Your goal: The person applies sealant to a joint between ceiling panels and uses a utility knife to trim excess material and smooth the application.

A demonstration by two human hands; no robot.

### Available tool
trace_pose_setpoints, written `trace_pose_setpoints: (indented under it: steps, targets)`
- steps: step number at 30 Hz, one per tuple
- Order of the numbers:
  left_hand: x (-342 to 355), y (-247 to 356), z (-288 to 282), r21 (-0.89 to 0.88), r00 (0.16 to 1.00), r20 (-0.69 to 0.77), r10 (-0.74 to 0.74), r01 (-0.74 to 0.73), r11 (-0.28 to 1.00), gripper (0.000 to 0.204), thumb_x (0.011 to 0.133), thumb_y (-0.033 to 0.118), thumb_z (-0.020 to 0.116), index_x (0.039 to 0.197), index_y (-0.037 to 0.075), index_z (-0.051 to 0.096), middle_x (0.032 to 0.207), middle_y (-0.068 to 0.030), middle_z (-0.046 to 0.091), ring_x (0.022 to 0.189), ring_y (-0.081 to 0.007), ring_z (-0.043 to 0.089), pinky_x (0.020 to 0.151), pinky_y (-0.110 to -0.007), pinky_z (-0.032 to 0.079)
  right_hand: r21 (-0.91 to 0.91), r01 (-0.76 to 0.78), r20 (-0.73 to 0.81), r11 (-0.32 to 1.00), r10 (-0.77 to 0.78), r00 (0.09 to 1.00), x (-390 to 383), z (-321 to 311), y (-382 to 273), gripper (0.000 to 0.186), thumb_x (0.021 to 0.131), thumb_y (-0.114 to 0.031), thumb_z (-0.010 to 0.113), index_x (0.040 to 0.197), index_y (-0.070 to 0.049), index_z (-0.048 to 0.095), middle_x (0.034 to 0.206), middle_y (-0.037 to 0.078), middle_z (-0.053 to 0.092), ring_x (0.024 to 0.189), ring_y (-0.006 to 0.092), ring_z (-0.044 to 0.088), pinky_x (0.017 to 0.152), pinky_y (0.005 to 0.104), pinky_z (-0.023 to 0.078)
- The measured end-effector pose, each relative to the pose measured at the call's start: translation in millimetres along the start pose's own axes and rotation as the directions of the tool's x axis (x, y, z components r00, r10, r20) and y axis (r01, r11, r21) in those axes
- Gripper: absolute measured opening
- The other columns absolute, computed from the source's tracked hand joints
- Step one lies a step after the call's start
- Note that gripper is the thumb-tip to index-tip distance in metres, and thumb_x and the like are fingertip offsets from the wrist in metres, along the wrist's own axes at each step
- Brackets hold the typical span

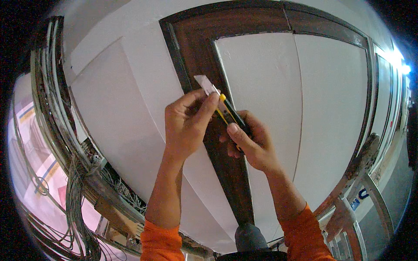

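Note:
My right hand is wrapped around a yellow and black utility knife, its thumb lying along the handle. The knife points up and to the left. At its yellow front end, my left hand pinches a pale flat piece between thumb and fingers. That piece has a slanted end and lines up with the knife; whether it is the blade or a separate scrap, I cannot tell. Both hands are raised in front of a dark brown wooden band that frames white panels.
Bundled cables and pipes run down the left side, with loose wires hanging below. White ceiling panels fill the middle. A metal ladder stands at the lower right, and a bright light shines at the far right.

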State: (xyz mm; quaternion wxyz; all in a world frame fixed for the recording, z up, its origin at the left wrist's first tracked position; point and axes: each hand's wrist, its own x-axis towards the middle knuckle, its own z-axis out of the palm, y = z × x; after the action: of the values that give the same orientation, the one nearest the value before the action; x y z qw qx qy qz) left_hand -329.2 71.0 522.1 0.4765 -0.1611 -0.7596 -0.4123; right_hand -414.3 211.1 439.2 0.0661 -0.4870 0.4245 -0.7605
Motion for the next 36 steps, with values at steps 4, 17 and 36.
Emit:
trace_pose_setpoints:
  steps: [4,17,36]
  targets:
    - [14.5,10.4,-2.3,0.079,0.998,0.038,0.052,-0.055,0.995,0.021,0.102,0.019,0.070,0.099,-0.001,0.077,0.080,0.0000,0.071,0.073,-0.0031,0.058,0.063,-0.024,0.047,0.018,0.064,0.025,0.998,-0.065,0.998,19.6,5.8,-1.7,0.034,0.107,-0.035,0.062,0.124,-0.006,0.057,0.092,0.006,0.071,0.062,0.0091,0.063,0.052,0.0249,0.049]
    - [47.7,14.8,-15.6,-0.017,0.996,-0.077,-0.036,0.035,0.999,0.028,0.099,0.028,0.075,0.096,0.001,0.077,0.083,-0.0048,0.073,0.077,-0.0111,0.069,0.071,-0.026,0.056,-0.529,0.254,0.167,0.810,-0.194,0.967,74.3,-25.6,-80.8,0.034,0.095,-0.034,0.078,0.111,-0.005,0.069,0.081,0.001,0.070,0.065,0.0085,0.066,0.052,0.0234,0.049]
    - [130.0,76.1,-52.2,0.137,0.963,0.268,-0.003,-0.035,0.990,0.037,0.091,0.043,0.079,0.102,0.007,0.075,0.117,-0.0135,0.067,0.105,-0.0261,0.064,0.093,-0.042,0.048,-0.758,0.158,0.074,0.633,-0.158,0.985,105.6,-16.9,-180.1,0.035,0.106,-0.041,0.062,0.100,-0.007,0.067,0.078,0.001,0.067,0.064,0.0090,0.062,0.053,0.0282,0.050]
